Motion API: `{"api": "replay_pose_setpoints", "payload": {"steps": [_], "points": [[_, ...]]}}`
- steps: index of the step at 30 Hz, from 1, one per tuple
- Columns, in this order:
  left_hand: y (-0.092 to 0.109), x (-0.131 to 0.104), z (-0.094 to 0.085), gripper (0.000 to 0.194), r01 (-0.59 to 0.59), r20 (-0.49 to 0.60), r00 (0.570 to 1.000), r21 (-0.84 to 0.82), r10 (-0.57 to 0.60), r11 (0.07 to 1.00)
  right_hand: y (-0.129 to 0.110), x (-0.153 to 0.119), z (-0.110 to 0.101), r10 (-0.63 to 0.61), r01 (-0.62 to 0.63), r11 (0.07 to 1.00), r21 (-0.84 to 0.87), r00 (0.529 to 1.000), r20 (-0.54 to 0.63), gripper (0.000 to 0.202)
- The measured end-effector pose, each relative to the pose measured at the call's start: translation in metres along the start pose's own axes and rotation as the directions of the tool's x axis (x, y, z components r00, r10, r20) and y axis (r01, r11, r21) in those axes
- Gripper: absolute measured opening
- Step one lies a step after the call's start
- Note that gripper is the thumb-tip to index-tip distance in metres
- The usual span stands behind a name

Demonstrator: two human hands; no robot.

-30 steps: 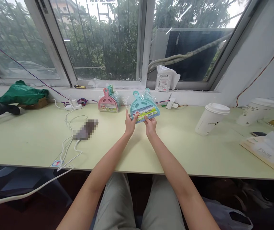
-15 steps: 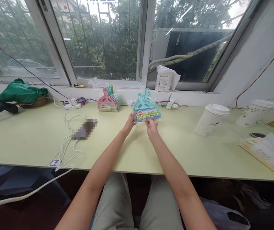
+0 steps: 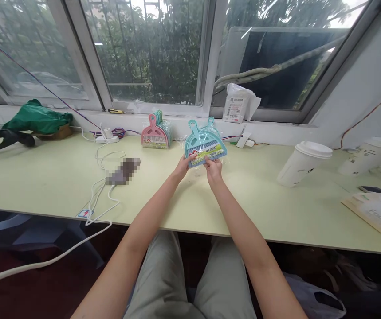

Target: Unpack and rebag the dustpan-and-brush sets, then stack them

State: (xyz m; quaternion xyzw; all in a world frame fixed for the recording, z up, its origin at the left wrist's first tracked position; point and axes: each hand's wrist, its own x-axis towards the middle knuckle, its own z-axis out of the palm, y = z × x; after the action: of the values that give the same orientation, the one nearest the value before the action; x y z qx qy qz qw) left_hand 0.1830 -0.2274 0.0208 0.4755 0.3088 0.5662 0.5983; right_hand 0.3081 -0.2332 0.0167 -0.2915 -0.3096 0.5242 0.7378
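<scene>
Left hand [image 3: 181, 169] and right hand [image 3: 214, 172] fingers [image 3: 207, 159] grip the front teal dustpan [image 3: 201, 141], now tilted further left.

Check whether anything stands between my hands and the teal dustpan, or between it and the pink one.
Nothing visible blocks the left hand or right hand: both hold the teal dustpan near its lower edge. Between it and the pink dustpan, no solid object shows.

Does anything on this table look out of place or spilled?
The white cable stands out: it lies in loose loops and hangs over the front edge of the table, where it might snag. No spill shows, nor obvious damage to the turquoise dustpan set.
</scene>
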Motion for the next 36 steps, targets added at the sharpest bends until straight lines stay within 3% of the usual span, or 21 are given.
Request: {"api": "replay_pose_setpoints", "payload": {"steps": [5, 9, 11, 13, 15, 17, 19, 23, 27, 30, 34, 36], "points": [[0.000, 0.003, -0.014, 0.044, 0.052, -0.057, 0.997, 0.121, -0.045, 0.991, 0.002, 0.008, -0.006, 0.192, -0.186, 0.976, -0.110, 0.980, 0.044, 0.024], [0.003, 0.007, -0.030, 0.046, 0.117, -0.155, 0.982, 0.065, -0.106, 0.991, -0.006, 0.016, -0.018, 0.352, -0.265, 0.875, -0.406, 0.923, 0.154, 0.010], [0.006, 0.010, -0.042, 0.050, 0.126, -0.244, 0.963, 0.030, -0.115, 0.992, -0.011, 0.015, -0.021, 0.262, -0.146, 0.775, -0.615, 0.960, 0.101, 0.010], [0.008, 0.012, -0.054, 0.052, 0.125, -0.308, 0.944, -0.007, -0.121, 0.992, -0.014, 0.011, -0.023, -0.001, 0.106, 0.608, -0.787, 0.991, 0.133, 0.018], [0.009, 0.012, -0.065, 0.047, 0.164, -0.320, 0.932, -0.041, -0.169, 0.986, -0.016, 0.007, -0.023, -0.224, 0.392, 0.372, -0.841, 0.917, 0.329, 0.037], [0.010, 0.012, -0.072, 0.042, 0.221, -0.292, 0.928, -0.071, -0.232, 0.973, -0.015, 0.004, -0.022, -0.260, 0.573, 0.175, -0.801, 0.812, 0.523, 0.051], [0.009, 0.010, -0.073, 0.039, 0.270, -0.239, 0.930, -0.073, -0.280, 0.960, -0.012, 0.004, -0.024, -0.218, 0.643, 0.101, -0.759, 0.758, 0.614, 0.049], [0.007, 0.007, -0.071, 0.035, 0.356, -0.128, 0.927, 0.010, -0.352, 0.934, -0.005, 0.014, -0.032, -0.177, 0.662, 0.181, -0.727, 0.749, 0.638, 0.019], [0.008, 0.003, -0.070, 0.031, 0.383, -0.105, 0.922, 0.110, -0.373, 0.917, 0.001, 0.024, -0.043, -0.143, 0.607, 0.280, -0.744, 0.793, 0.593, 0.015], [0.009, -0.001, -0.067, 0.029, 0.368, -0.028, 0.929, 0.183, -0.370, 0.912, 0.004, 0.028, -0.048, -0.134, 0.549, 0.326, -0.769, 0.832, 0.538, 0.013], [0.009, -0.003, -0.059, 0.033, 0.285, 0.094, 0.946, 0.218, -0.311, 0.933, 0.005, 0.029, -0.049, -0.252, 0.519, 0.319, -0.793, 0.853, 0.456, 0.010], [0.009, -0.003, -0.058, 0.038, 0.250, 0.121, 0.952, 0.224, -0.281, 0.942, 0.004, 0.030, -0.048, -0.340, 0.497, 0.357, -0.791, 0.858, 0.386, 0.020]]}}
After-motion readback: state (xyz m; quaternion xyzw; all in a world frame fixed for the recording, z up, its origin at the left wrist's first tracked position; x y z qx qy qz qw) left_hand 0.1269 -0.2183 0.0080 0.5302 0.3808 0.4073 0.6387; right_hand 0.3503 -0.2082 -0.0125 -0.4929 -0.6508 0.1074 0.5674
